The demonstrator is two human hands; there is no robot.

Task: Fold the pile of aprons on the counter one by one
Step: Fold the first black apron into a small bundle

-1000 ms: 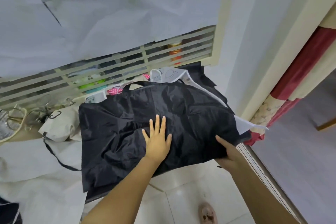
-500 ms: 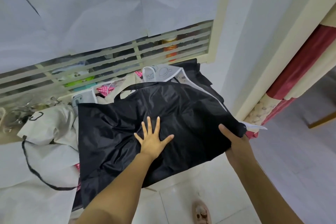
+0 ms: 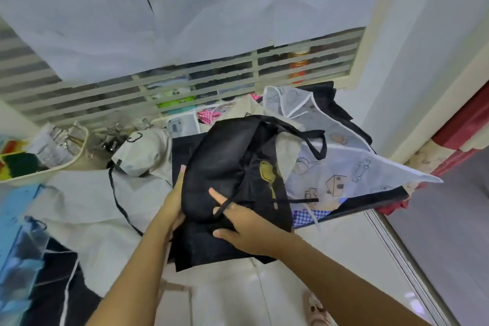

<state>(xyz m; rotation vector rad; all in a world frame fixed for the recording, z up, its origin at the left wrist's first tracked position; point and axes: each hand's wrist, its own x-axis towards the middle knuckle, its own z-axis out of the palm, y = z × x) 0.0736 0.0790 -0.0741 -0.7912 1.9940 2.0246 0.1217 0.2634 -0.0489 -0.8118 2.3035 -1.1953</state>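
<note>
black apron (image 3: 232, 156): bunched up at the bench's (image 3: 92, 164) front edge, over the pile (image 3: 344, 164)
left hand (image 3: 172, 206): your fingers (image 3: 182, 172) run up its left side; grip, can't tell
right hand (image 3: 248, 225): your fingers (image 3: 214, 194) hook round its strap (image 3: 232, 197)

Both bare forearms are reaching up from the lower edge toward centre frame. The left hand (image 3: 171, 209) is pressing nearly straight fingers against the left side of the black apron (image 3: 225, 167) — thumb hidden — while the right hand (image 3: 247, 227) is gripping the bunched cloth, index finger stretching toward the upper left.
</note>
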